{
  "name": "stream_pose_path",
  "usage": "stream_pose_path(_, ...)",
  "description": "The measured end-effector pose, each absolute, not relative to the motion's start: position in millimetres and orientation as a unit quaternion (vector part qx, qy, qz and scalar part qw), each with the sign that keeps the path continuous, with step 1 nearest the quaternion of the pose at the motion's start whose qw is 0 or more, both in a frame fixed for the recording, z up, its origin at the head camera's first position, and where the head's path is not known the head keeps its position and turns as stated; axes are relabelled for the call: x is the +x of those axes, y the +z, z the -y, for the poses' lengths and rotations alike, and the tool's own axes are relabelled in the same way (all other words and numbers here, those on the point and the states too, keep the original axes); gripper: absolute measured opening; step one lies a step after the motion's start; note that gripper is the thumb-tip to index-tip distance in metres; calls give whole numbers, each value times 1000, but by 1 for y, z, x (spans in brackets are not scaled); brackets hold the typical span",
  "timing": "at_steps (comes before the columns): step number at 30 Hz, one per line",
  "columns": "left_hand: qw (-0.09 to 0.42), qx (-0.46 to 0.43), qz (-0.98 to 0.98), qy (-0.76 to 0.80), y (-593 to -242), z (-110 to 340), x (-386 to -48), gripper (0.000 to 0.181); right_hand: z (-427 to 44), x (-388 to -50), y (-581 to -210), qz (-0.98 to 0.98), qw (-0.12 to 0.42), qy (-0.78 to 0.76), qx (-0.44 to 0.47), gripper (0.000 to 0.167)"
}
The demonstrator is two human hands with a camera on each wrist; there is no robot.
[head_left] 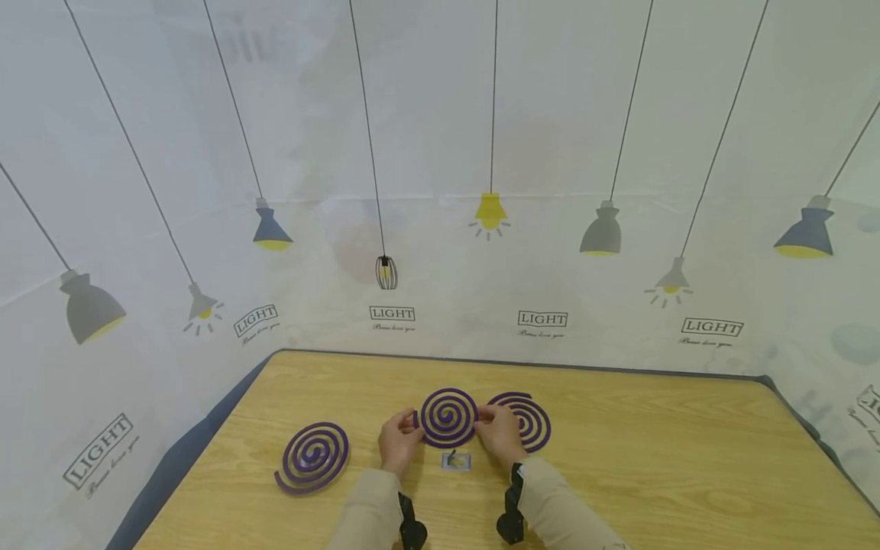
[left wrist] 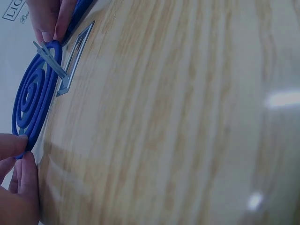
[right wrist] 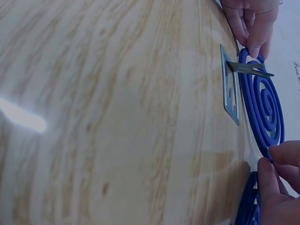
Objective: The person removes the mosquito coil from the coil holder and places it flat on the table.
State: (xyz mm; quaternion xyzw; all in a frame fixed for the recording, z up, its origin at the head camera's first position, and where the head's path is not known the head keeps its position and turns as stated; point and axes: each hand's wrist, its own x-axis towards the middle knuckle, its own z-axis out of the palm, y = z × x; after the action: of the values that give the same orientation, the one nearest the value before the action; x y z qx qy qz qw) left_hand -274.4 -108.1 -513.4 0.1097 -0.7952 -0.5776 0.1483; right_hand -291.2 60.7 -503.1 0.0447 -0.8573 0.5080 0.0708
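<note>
So at the far left we had one purple mosquito coil point(head_left: 314, 454) lying on the wooden table point(head_left: 687, 458), well apart from the hands. Next we saw the left hand point(head_left: 400, 443), forearm reaching forward in a beige sleeve point(head_left: 367, 504), thumb and fingers pinching the left rim of the middle coil point(head_left: 448, 417). That one was tilted up between both hands, a smooth, matte spiral with clear gaps between its rings.

Just on the near side of it sat a little metal stand point(head_left: 456, 462). From the head we only got a small rectangle with a dark sliver, but both wrist cams gave us a thin flat frame and a slanted, split prong point(right wrist: 243, 69) crossing in front of the coil; we couldn't tell if they touched. Those cams also turned the purple blue and caught glare on the table's streaky grain.

Further right, the right hand point(head_left: 500, 435) angled inward, pinching the opposite rim. Behind it we had the right coil point(head_left: 538, 425), partly hidden by that hand.
</note>
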Motion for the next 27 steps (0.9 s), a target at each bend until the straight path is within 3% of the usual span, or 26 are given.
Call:
stream_pose_path(9,153,99,806,-563,-518,110,-277,42,-62,-293,-505,868,64,490,43,22)
stream_pose_path(13,195,58,802,-562,-575,122,-308,38,-62,-294,-504,866,60,494,46,22)
stream_pose_path(18,194,35,804,-560,-635,135,-345,39,-62,-294,-503,867,58,493,45,22)
stream_pose_path(20,167,49,810,-560,-621,133,-337,42,-63,-294,-502,867,57,494,46,22)
stream_pose_path(24,183,39,801,-569,-584,126,-313,37,-63,-295,-502,868,57,490,47,22)
stream_pose_path(27,155,69,807,-566,-550,119,-295,38,-63,-296,-501,872,56,485,44,20)
